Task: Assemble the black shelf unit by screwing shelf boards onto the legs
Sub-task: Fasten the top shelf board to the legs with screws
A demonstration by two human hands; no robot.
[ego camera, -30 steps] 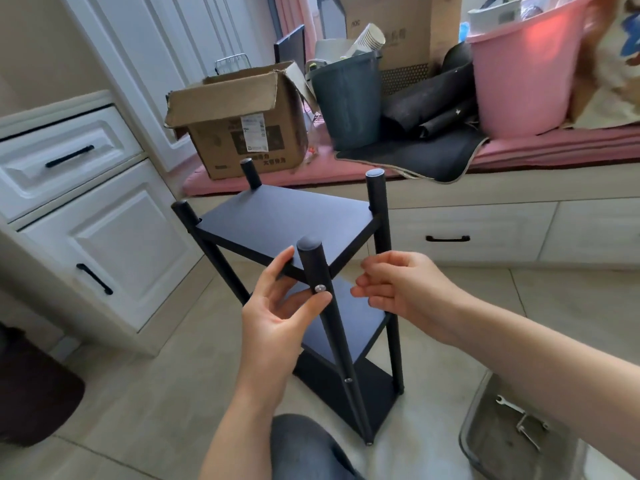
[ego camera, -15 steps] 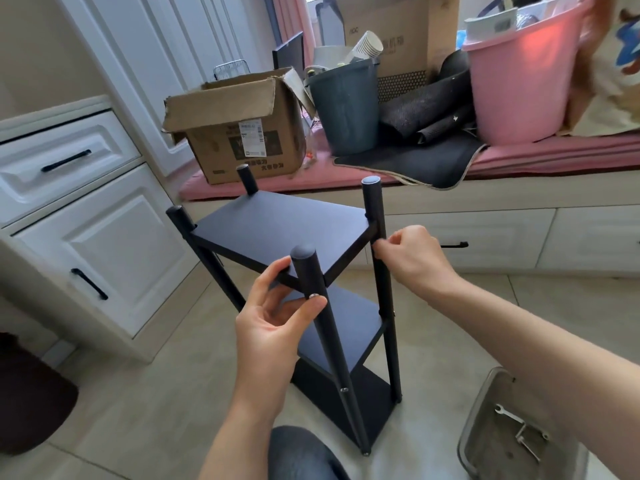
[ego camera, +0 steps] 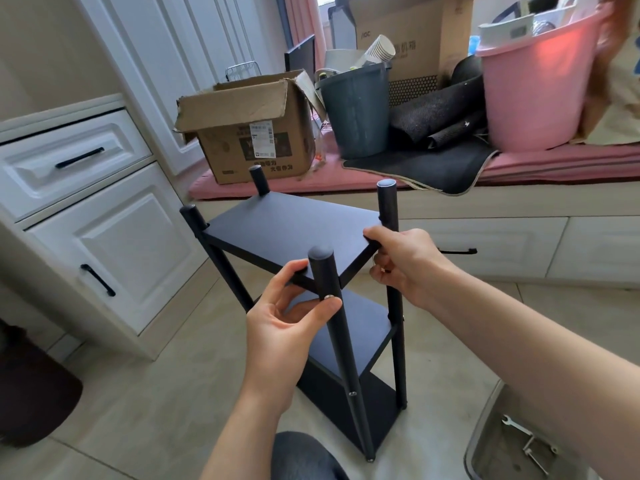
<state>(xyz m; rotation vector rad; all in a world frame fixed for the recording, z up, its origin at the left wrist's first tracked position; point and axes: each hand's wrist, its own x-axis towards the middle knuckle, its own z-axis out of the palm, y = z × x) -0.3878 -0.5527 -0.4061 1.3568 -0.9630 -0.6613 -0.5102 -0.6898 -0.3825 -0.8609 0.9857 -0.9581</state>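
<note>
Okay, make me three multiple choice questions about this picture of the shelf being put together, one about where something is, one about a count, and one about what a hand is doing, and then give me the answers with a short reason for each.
1. Where does the wrench lie?
A. In the grey tray at lower right
B. On the top shelf board
C. In the cardboard box

2. How many black legs rise above the top shelf board?
A. Two
B. Four
C. Six

3. What is the left hand doing?
A. Resting flat on the floor
B. Lifting the pink bucket
C. Holding the near leg at its screw

Answers:
1. A, the wrench rests inside the grey tray on the floor.
2. B, one leg top shows at each corner of the board.
3. C, its thumb and fingers close around the near leg where the silver screw sits, while the right hand grips the board's right corner.
</note>
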